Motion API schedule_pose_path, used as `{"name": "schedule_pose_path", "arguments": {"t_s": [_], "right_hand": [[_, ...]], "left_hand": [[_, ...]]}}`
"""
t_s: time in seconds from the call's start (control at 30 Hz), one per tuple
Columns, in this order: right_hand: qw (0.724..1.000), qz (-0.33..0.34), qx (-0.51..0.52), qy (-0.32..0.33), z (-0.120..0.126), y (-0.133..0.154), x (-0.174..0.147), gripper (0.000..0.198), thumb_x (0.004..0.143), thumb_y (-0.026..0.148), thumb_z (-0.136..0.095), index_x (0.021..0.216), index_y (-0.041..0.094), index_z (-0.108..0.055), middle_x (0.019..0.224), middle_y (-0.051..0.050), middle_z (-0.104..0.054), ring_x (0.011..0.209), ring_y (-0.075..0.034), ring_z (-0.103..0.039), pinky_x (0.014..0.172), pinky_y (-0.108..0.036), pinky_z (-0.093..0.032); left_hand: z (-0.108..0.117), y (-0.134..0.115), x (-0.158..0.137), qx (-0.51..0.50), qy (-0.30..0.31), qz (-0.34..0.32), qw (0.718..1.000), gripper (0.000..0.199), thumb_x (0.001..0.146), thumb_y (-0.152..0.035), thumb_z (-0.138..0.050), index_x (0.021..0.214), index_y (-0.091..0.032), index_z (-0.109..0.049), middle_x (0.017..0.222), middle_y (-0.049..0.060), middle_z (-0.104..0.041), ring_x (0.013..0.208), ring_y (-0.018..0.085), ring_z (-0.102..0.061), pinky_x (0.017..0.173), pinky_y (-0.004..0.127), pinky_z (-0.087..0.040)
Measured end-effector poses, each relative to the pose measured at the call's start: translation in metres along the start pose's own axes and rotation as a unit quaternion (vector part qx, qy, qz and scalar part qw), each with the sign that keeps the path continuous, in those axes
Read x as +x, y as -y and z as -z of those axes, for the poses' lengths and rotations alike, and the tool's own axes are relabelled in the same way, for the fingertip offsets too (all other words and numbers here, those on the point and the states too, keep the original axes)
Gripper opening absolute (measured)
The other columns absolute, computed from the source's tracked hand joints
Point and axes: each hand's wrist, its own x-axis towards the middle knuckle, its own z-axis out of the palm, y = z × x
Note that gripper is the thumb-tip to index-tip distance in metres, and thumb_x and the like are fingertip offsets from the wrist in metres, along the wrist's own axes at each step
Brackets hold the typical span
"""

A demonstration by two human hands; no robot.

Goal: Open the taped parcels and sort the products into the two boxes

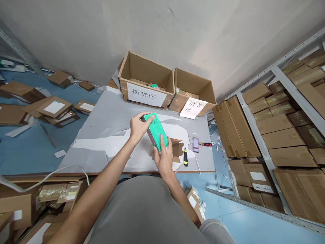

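A green box (156, 130) with small dark print is held tilted above the table between both hands. My left hand (139, 127) grips its upper end, thumb on the top face. At the lower end, my right hand (164, 157) is closed round the box with fingers on its face. Beneath and right of my right hand lies an opened brown cardboard carton (177, 150), partly hidden. A yellow and black box cutter (185, 157) lies just right of that carton.
Two open cardboard boxes with handwritten paper signs, the left box (147, 76) and the right box (195, 81), stand at the table's back. A phone (195, 144) with a cable and a red-black tool (206, 144) lie right. Shelves (264, 159) of cartons flank the right side.
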Motion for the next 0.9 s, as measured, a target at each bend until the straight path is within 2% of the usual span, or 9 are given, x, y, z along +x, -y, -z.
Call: {"name": "schedule_pose_path", "arguments": {"t_s": [0.13, 0.3, 0.4, 0.47, 0.6, 0.7, 0.8, 0.9], "right_hand": [[0.999, -0.001, 0.045, 0.018, 0.003, -0.010, 0.008, 0.067, 0.121, 0.042, -0.058, 0.186, 0.033, -0.049, 0.179, -0.021, -0.052, 0.167, -0.038, -0.058, 0.133, -0.057, -0.056], [0.977, -0.031, 0.207, 0.049, 0.016, -0.012, 0.015, 0.069, 0.118, 0.061, -0.062, 0.179, 0.028, -0.062, 0.171, -0.016, -0.067, 0.164, -0.034, -0.062, 0.136, -0.051, -0.054], [0.937, -0.061, 0.337, 0.063, 0.024, -0.006, 0.020, 0.072, 0.113, 0.072, -0.068, 0.170, 0.028, -0.070, 0.167, -0.013, -0.074, 0.163, -0.034, -0.064, 0.140, -0.053, -0.050], [0.905, -0.098, 0.407, 0.073, 0.027, -0.002, 0.022, 0.075, 0.107, 0.078, -0.075, 0.162, 0.027, -0.076, 0.162, -0.011, -0.077, 0.158, -0.034, -0.068, 0.137, -0.053, -0.055], [0.810, -0.210, 0.535, 0.117, 0.028, -0.007, 0.023, 0.078, 0.092, 0.085, -0.087, 0.142, 0.027, -0.082, 0.146, -0.012, -0.085, 0.134, -0.034, -0.081, 0.112, -0.054, -0.072], [0.752, -0.276, 0.587, 0.118, 0.023, -0.014, 0.020, 0.070, 0.089, 0.081, -0.092, 0.133, 0.027, -0.082, 0.145, -0.012, -0.086, 0.125, -0.033, -0.083, 0.100, -0.052, -0.076], [0.726, -0.310, 0.602, 0.119, 0.018, -0.018, 0.017, 0.060, 0.096, 0.078, -0.086, 0.128, 0.027, -0.082, 0.146, -0.012, -0.086, 0.129, -0.034, -0.083, 0.101, -0.051, -0.077], [0.725, -0.311, 0.599, 0.141, 0.016, -0.019, 0.015, 0.062, 0.101, 0.082, -0.077, 0.129, 0.027, -0.082, 0.145, -0.013, -0.086, 0.133, -0.034, -0.081, 0.103, -0.054, -0.076]], "left_hand": [[0.006, -0.003, 0.006, 0.010, 0.005, -0.042, 0.999, 0.061, 0.085, -0.067, -0.087, 0.126, -0.020, -0.088, 0.125, 0.013, -0.088, 0.120, 0.033, -0.081, 0.106, 0.042, -0.063], [0.019, -0.008, 0.024, -0.065, 0.053, -0.009, 0.996, 0.084, 0.081, -0.092, -0.086, 0.120, -0.017, -0.089, 0.108, 0.015, -0.089, 0.108, 0.036, -0.084, 0.093, 0.042, -0.067], [0.025, -0.014, 0.026, -0.090, 0.058, -0.005, 0.994, 0.095, 0.072, -0.100, -0.088, 0.114, -0.015, -0.090, 0.116, 0.019, -0.089, 0.116, 0.041, -0.083, 0.096, 0.045, -0.068], [0.028, -0.019, 0.025, -0.095, 0.064, -0.011, 0.993, 0.099, 0.070, -0.101, -0.089, 0.115, -0.014, -0.090, 0.122, 0.021, -0.089, 0.122, 0.043, -0.082, 0.100, 0.046, -0.068], [0.032, -0.028, 0.024, -0.098, 0.096, -0.013, 0.990, 0.097, 0.074, -0.101, -0.086, 0.117, -0.015, -0.093, 0.124, 0.019, -0.089, 0.126, 0.043, -0.080, 0.106, 0.048, -0.066], [0.032, -0.030, 0.025, -0.120, 0.129, 0.016, 0.984, 0.096, 0.071, -0.099, -0.090, 0.121, -0.017, -0.093, 0.125, 0.018, -0.089, 0.121, 0.042, -0.081, 0.101, 0.048, -0.067], [0.030, -0.028, 0.025, -0.145, 0.168, 0.041, 0.974, 0.097, 0.065, -0.091, -0.098, 0.130, -0.018, -0.092, 0.124, 0.018, -0.088, 0.112, 0.040, -0.082, 0.091, 0.046, -0.068], [0.026, -0.025, 0.026, -0.147, 0.191, 0.048, 0.969, 0.096, 0.062, -0.085, -0.102, 0.131, -0.019, -0.091, 0.118, 0.016, -0.088, 0.104, 0.037, -0.083, 0.085, 0.044, -0.067]]}}
